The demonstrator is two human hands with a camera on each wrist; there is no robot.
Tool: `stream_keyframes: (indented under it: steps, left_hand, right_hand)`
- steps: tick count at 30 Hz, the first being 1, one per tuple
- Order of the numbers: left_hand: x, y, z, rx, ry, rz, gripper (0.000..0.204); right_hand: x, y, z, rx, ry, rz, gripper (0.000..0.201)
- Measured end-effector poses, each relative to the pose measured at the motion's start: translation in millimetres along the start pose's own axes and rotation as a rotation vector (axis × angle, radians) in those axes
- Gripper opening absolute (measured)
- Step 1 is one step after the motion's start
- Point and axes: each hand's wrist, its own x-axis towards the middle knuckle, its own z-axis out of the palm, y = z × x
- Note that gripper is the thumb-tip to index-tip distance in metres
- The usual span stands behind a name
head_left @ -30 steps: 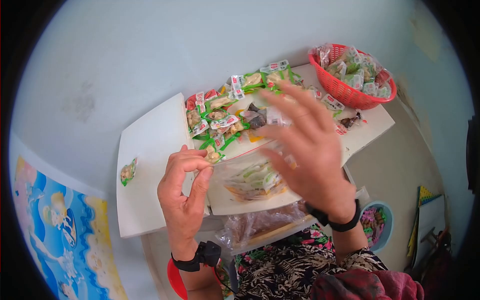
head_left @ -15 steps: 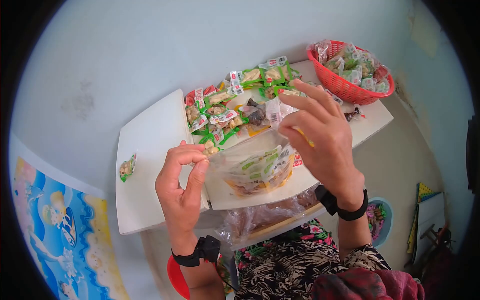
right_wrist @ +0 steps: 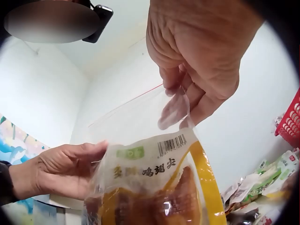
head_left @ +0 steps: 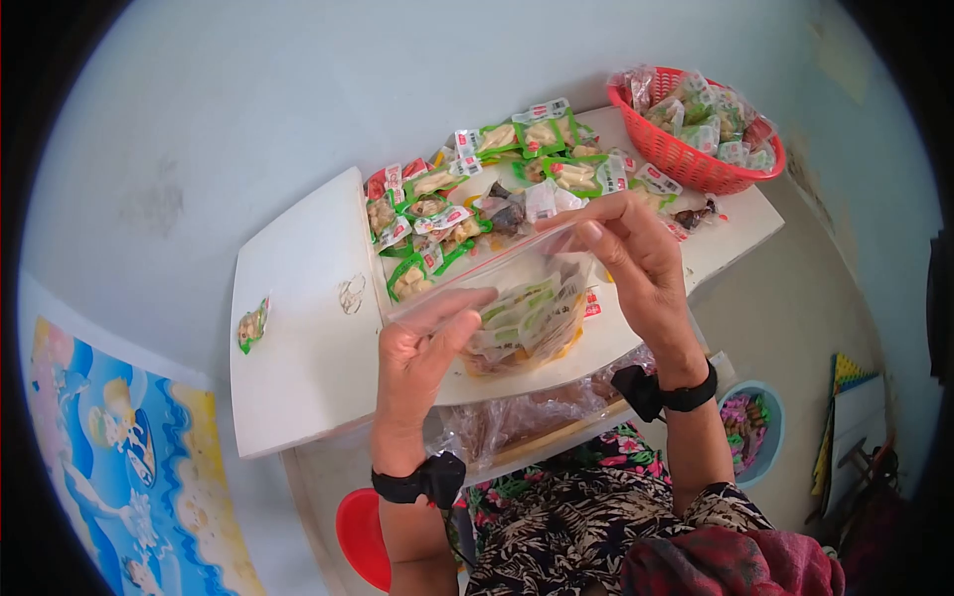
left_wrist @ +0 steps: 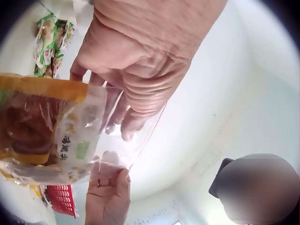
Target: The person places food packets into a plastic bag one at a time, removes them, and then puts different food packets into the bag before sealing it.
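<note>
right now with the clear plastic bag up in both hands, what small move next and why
I would probably run the right hand along the red-lined mouth of the clear plastic bag, pinching it shut: the yellow-edged packets sit below that line, and the left hand holds the bag's other side.

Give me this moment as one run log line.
left hand: grips clear bag | right hand: pinches its top edge | snack packs: inside bag | red basket: on table
</note>
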Motion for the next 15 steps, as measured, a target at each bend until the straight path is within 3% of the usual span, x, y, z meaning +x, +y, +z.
stream_keyframes:
  steps: [5, 8, 15]
  left_hand:
    - [-4, -6, 13, -0.102, 0.126, -0.01, 0.034]
    - [-2, -8, 18, -0.163, 0.16, 0.049, 0.035]
    - [1, -16, 25, -0.183, 0.214, 0.066, 0.036]
  right_hand:
    - [-10, 9, 5, 0.022, 0.028, 0.108, 0.014]
    - [-15, 20, -3, -0.166, -0.066, 0.101, 0.016]
    - [-11, 25, 0, -0.117, 0.032, 0.056, 0.016]
